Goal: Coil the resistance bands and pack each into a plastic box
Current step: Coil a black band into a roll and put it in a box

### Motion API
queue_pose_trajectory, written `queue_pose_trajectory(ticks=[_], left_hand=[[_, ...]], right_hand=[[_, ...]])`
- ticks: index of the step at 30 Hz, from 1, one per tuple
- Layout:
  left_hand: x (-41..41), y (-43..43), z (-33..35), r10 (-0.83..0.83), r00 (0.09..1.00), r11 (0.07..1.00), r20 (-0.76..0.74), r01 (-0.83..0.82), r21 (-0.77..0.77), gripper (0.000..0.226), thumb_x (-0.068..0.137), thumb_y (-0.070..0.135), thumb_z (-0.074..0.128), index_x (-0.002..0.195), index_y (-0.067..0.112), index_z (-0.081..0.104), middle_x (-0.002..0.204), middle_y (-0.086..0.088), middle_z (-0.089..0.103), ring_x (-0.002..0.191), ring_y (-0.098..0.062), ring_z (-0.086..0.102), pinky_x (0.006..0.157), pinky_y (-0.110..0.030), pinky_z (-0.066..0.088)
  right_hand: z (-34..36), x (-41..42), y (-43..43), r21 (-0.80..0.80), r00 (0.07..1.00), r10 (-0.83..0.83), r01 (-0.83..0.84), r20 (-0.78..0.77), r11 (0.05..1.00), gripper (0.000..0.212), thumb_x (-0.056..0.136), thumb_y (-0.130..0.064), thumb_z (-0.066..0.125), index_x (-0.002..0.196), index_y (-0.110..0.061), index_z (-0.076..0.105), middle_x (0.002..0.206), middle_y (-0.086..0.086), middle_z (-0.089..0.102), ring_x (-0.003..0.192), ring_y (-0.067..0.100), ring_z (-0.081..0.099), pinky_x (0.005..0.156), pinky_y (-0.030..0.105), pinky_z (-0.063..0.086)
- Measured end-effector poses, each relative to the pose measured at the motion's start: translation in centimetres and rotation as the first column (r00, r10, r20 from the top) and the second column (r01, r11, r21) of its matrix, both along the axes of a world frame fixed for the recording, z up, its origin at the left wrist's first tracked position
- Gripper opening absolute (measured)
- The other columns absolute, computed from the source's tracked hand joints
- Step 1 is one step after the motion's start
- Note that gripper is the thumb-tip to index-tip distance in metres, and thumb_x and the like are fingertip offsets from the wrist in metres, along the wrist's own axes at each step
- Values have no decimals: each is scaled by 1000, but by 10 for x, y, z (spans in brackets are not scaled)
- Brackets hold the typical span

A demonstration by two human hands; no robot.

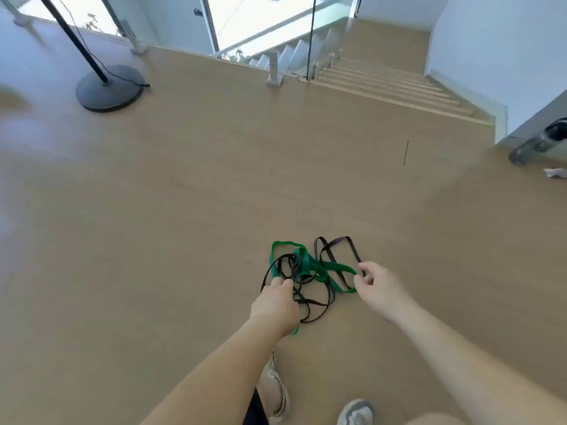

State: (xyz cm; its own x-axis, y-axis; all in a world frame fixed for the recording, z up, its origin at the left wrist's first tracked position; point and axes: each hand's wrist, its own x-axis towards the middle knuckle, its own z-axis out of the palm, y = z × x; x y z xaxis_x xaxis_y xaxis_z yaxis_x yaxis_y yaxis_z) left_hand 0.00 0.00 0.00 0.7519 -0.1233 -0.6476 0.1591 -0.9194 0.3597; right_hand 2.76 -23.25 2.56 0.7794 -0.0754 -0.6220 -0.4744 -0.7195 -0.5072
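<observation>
Both hands on tangle | left hand (276, 305) fingers in black bands (310, 302) | right hand (379, 286) pinching

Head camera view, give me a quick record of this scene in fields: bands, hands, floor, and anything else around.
bands: green band and black bands tangled in one loose pile, uncoiled
left hand: left hand on the pile's left side, fingers closed on black loops
right hand: right hand pinching a band at the pile's right edge
surface: wooden floor
boxes: none in view
nearby: lamp stand base far left; stairs ahead; shoes below
</observation>
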Motion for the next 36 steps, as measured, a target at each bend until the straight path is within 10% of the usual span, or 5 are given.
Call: queue_pose_trajectory(ticks=[6, 11, 15, 28, 36], left_hand=[[76, -28, -234, 389, 909, 920, -150, -391, 15, 60, 105, 42, 46, 156, 14, 32, 163, -7, 28, 141, -30, 42, 104, -42, 49], [114, -30, -415, 729, 662, 684, -174, -711, 161, 101, 93, 67, 55, 166, 20, 3, 173, -12, -8, 159, -34, -2, 122, -60, 26], [104, -10, -503, 884, 413, 462, -221, -846, 267, 129, 68, 91, 61, 163, 37, -7, 172, -14, -3, 157, -43, 6, 120, -64, 26], [119, -61, -529, 939, 261, 277, -225, -960, 44, 126, 59, 85, 75, 160, 31, 24, 162, 1, 7, 111, -36, 53, 87, -45, 47], [122, -75, -526, 905, 122, 77, -406, -989, -124, 107, 50, 77, 84, 142, 34, 51, 132, -3, 65, 102, -32, 73, 83, -52, 63]], right_hand=[[-245, 81, -15, -69, 989, 4, -15, -151, 998, 66, 102, -41, 53, 161, -23, 29, 162, 6, 39, 142, 27, 47, 109, 40, 44], [-435, 143, -50, -212, 966, -161, 117, -203, 970, 94, 92, -64, 56, 164, -20, 15, 171, 13, 15, 154, 37, 26, 121, 55, 32], [-538, 167, -81, -311, 954, -256, 198, -158, 930, 107, 89, -70, 56, 165, -20, 2, 174, 13, -3, 160, 36, 0, 127, 56, 13], [-541, 156, -23, -62, 957, -130, 118, -258, 991, 117, 72, -97, 38, 155, -15, 38, 155, 9, 48, 140, 36, 48, 110, 47, 43], [-547, 142, 17, 297, 856, -81, 264, -510, 918, 106, 55, -89, 73, 143, -32, 57, 135, -6, 68, 121, 19, 66, 108, 46, 52]])
